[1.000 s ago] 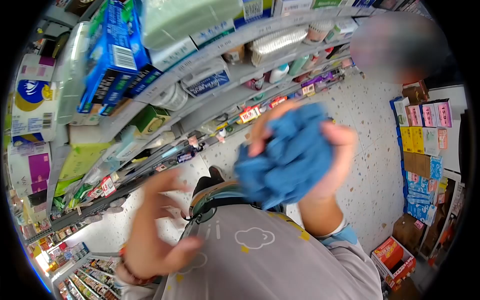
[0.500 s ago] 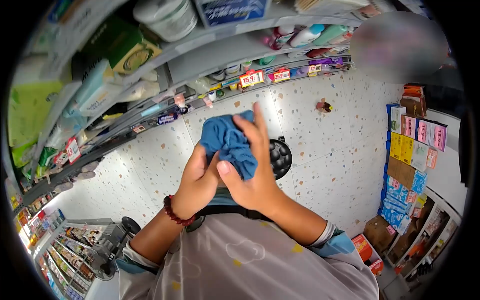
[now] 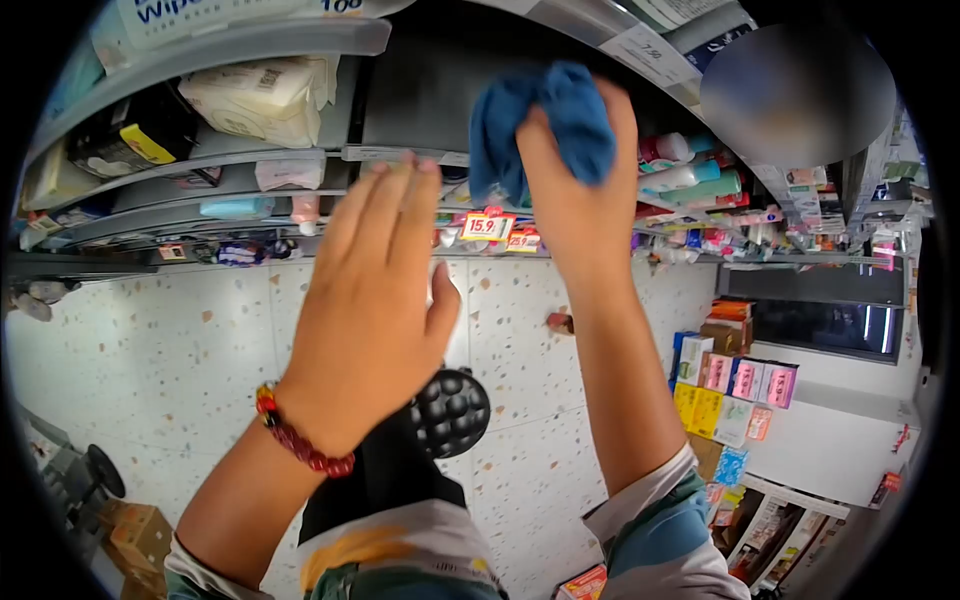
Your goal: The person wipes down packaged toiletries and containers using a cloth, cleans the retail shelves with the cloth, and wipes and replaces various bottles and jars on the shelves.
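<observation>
A crumpled blue cloth [image 3: 495, 130] is bunched in my right hand [image 3: 585, 215], held up against the dark shelf board [image 3: 425, 95]. Its fingers curl around the fabric, and part of them is hidden by it. My left hand [image 3: 375, 275] hovers lower and to the left, fingers stretched out and holding nothing, with its tips near the shelf's front edge. Around that wrist is a dark red bead bracelet [image 3: 310, 460]. Whether the cloth touches the shelf board, I cannot tell.
Left of the board sits a pack of tissues [image 3: 265, 95]; bottles [image 3: 700, 180] stand right of it. Price tags [image 3: 487, 227] hang on a lower edge. Below me are a black studded round object [image 3: 450, 412] and speckled floor [image 3: 230, 330]. Stacked boxes [image 3: 720, 400] stand right.
My hands have parted. The right hand has carried the cloth up and right to the shelf, while the left has let go of it and opened. The view has shifted toward the shelf.
</observation>
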Tool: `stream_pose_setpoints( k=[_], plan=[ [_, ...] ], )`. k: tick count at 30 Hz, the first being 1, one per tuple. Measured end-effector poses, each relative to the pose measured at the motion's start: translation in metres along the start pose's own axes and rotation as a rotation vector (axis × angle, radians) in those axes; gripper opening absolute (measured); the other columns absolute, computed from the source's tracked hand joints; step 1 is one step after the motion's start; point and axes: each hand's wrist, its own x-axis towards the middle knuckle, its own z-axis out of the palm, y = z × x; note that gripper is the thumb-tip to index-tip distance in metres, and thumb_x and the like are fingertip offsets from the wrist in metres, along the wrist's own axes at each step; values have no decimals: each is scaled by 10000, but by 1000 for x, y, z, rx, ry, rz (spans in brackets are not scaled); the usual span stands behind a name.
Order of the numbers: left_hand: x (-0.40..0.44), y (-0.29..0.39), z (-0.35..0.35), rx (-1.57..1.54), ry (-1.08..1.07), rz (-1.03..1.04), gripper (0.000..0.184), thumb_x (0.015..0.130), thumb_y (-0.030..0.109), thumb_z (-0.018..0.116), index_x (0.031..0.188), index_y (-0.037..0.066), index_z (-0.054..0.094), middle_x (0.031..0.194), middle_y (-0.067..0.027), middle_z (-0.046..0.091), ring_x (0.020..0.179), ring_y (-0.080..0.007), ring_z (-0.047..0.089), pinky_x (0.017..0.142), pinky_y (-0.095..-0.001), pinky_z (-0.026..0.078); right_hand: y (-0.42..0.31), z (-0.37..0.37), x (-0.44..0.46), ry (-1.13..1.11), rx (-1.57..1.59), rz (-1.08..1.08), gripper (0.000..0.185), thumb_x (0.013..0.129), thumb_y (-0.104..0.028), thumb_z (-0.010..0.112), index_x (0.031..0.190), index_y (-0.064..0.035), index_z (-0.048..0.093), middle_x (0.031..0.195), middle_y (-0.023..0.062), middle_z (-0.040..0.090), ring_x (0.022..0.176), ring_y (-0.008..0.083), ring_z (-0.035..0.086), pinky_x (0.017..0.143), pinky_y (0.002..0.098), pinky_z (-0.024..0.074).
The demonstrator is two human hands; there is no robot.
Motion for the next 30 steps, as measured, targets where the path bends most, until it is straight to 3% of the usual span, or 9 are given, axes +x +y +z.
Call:
stream_pose_setpoints(
  k=[2, 3, 5, 7, 8, 12, 15, 21, 30],
  plan=[
    [7, -14, 12, 78, 59, 12, 660, 854, 44, 586, 1468, -64, 368, 1466, -246, 436, 1387, -431, 383, 1173, -470, 308, 13, 10, 30, -102, -355, -192, 462, 844, -223, 731, 1237, -44, 565, 1099, 166, 632, 1016, 274, 625, 929, 377, 496],
    [10, -21, 19, 168, 99, 24, 655, 853, 32, 577, 1464, -75, 365, 1469, -249, 430, 1387, -432, 384, 1169, -460, 318, 21, 18, 37, -104, -364, -207, 462, 844, -223, 731, 1237, -44, 565, 1099, 166, 632, 1016, 274, 625, 929, 377, 496],
    [12, -30, 30, 200, 134, 0, 627, 852, 11, 555, 1445, -91, 378, 1473, -253, 426, 1394, -421, 382, 1168, -462, 321, 36, 38, 41, -551, -546, -210, 512, 827, -344, 708, 1223, -40, 597, 1180, 245, 589, 1153, 403, 553, 996, 463, 462],
    [11, -40, 41, 200, 164, -79, 591, 846, 1, 544, 1412, -103, 409, 1467, -251, 433, 1397, -407, 383, 1171, -458, 317, 41, 51, 30, -563, -607, -312, 520, 847, -376, 673, 1239, -44, 592, 1198, 236, 577, 1193, 417, 517, 1016, 480, 444],
    [12, -43, 45, 259, 196, -70, 578, 805, 14, 600, 1358, -101, 476, 1400, -213, 493, 1380, -348, 415, 1155, -445, 340, 44, 54, 26, -569, -658, -399, 532, 867, -407, 638, 1256, -47, 587, 1216, 228, 565, 1233, 430, 482, 1036, 497, 425],
    [20, -48, 46, 297, 223, -36, 547, 789, 8, 607, 1319, -88, 513, 1333, -179, 531, 1337, -333, 448, 1146, -435, 350, 59, 59, 60, -602, -631, -446, 506, 889, -385, 619, 1273, -56, 590, 1278, 236, 558, 1228, 427, 506, 1042, 473, 433],
    [23, -51, 45, 320, 208, -18, 519, 774, 1, 608, 1284, -74, 542, 1282, -149, 550, 1287, -317, 475, 1140, -432, 357, 79, 77, 112, -677, -677, -281, 487, 904, -366, 602, 1286, -64, 590, 1280, 251, 584, 1180, 411, 566, 1010, 458, 468],
    [29, -50, 44, 361, 175, -14, 472, 771, 7, 604, 1237, -63, 575, 1238, -152, 565, 1226, -308, 516, 1108, -431, 396, 116, 104, 195, -469, -979, -400, 483, 888, -350, 615, 1273, -59, 598, 1244, 252, 604, 1146, 410, 587, 987, 460, 482],
    [32, -49, 45, 372, 204, -5, 441, 776, -3, 594, 1212, -67, 596, 1190, -156, 590, 1200, -301, 546, 1100, -430, 406, 106, 100, 182, -381, -988, -622, 479, 864, -327, 636, 1254, -50, 609, 1190, 253, 635, 1095, 409, 617, 953, 462, 504]
  ],
)
